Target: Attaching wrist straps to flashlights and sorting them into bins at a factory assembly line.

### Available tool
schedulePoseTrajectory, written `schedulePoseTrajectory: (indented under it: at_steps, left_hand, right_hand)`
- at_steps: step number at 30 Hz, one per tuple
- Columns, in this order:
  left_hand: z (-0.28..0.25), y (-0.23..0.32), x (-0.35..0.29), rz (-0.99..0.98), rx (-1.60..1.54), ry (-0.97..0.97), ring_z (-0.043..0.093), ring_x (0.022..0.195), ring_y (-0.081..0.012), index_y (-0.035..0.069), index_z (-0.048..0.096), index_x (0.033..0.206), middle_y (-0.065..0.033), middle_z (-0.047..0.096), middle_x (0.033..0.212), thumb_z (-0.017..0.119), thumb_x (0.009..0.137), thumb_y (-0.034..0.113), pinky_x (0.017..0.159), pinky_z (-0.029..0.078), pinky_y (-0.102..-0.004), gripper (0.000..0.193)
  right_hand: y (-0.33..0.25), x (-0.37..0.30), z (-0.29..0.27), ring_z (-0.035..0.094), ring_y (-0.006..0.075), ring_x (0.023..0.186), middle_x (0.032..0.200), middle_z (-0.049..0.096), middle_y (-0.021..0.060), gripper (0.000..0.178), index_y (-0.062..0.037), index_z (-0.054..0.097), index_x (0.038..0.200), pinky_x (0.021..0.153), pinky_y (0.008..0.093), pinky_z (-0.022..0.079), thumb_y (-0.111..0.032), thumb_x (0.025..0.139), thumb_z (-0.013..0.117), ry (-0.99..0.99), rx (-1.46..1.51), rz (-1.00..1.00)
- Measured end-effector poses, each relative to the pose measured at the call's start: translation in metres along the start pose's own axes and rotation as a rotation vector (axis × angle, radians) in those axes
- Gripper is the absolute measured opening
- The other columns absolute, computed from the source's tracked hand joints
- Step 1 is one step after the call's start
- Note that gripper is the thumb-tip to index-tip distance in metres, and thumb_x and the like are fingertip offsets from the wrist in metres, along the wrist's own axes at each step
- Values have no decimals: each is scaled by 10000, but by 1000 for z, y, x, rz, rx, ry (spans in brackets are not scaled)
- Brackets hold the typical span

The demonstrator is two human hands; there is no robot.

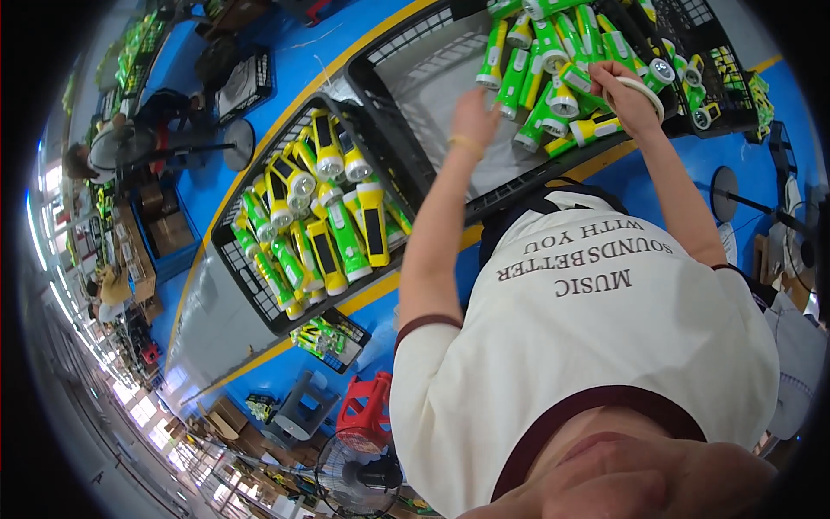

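Wearer's face (622, 489) is nearest, cut off at bottom edge, then white tee (640, 337) w/ dark trim, lower R. L hand (477, 117), upper ctr, is blurred over the pale-lined part of a big black crate (380, 117); can't tell if it's grasping anything. Nearest to it is a yellow-green flashlight (493, 54), just up & slightly R in frame, long axis approx. vertical, lamp end down; L hand is closer to this one than R hand is. R hand (624, 93), white bangle (659, 97) at wrist, is at the R side of the pile, fingers bent; can't tell if gripping or only touching. Just L of its fingertips: a flashlight w/ pale side panel (577, 80), lying slanted. Containers: big crate has green & yellow flashlights heaped in its R part; smaller black crate (275, 327), L of ctr, is packed w/ flashlights at mixed angles, several w/ dark side panels; another black crate (733, 119), upper R, has more.
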State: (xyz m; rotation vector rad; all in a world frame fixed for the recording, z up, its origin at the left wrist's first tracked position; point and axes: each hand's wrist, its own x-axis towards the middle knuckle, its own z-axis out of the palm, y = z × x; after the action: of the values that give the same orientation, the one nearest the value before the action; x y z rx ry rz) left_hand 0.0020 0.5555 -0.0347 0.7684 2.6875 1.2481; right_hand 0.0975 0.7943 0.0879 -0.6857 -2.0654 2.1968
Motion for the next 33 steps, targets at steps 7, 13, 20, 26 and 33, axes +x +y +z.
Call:
schedulePoseTrajectory:
  at_steps: [7,13,20,26,33]
  left_hand:
    - [83,12,45,-634,357,-545,575,911,-258,44,564,991,-118,567,1035,659,696,211,729,478,-359,352]
    - [8,58,-18,-632,-1203,-234,564,867,-151,32,457,1092,-71,556,1019,601,820,174,690,465,-279,339]
    - [-68,99,-62,-228,-1055,176,484,957,-114,-14,404,1215,-76,524,1055,380,931,365,831,387,-262,474]
    - [-106,103,-92,-161,-699,385,514,873,-112,-6,443,1172,-66,554,993,445,916,298,761,414,-238,397]
    - [-142,72,-128,-259,-1207,479,560,862,-157,7,446,1114,-93,555,971,436,920,240,741,467,-274,303]
  right_hand:
    - [5,-36,-30,499,57,682,746,548,-4,205,-40,573,877,641,198,405,-238,829,599,-7,-84,70]
    - [6,-33,8,552,77,737,812,575,26,191,-23,558,884,698,202,446,-207,839,582,-236,196,210]
    - [-34,-35,92,535,73,724,796,551,5,151,-27,544,860,643,205,433,-165,825,596,-583,-51,52]
    - [-44,-52,148,523,81,693,791,535,20,172,-18,553,799,602,216,410,-170,795,635,-556,-254,-52]
    - [-45,-64,203,481,54,665,695,495,-1,302,-43,490,809,587,203,397,-259,746,692,-483,-426,-144]
